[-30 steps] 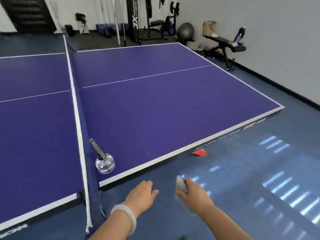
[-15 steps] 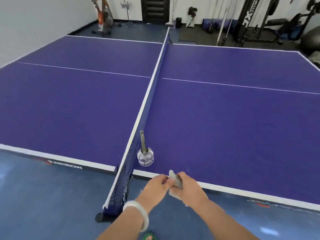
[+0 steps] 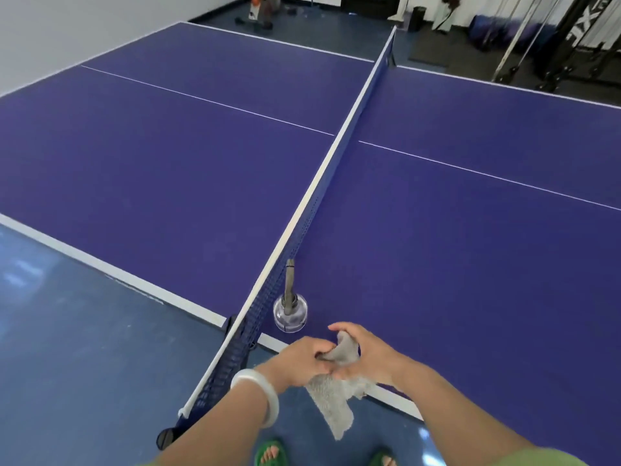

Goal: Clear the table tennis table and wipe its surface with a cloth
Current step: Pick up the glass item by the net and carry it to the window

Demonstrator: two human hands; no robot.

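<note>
A grey cloth [image 3: 332, 401] hangs between both my hands just over the near edge of the purple table tennis table [image 3: 453, 250]. My left hand [image 3: 300, 363] grips its upper folds, and my right hand [image 3: 368, 356] pinches the bunched top end. A clear round bottle [image 3: 290, 314] with a dark upright strap stands on the table beside the net [image 3: 322, 183], just beyond my hands.
The net runs from the near clamp [image 3: 235, 331] to the far side, splitting the table. Gym racks [image 3: 571, 38] stand at the back right, and exercise gear [image 3: 260, 11] at the back left. Blue floor lies to the left. My green sandals [image 3: 270, 454] show below.
The view turned left and closer to the net. My left hand came over to take hold of the cloth, which now hangs unfolded between both hands.
</note>
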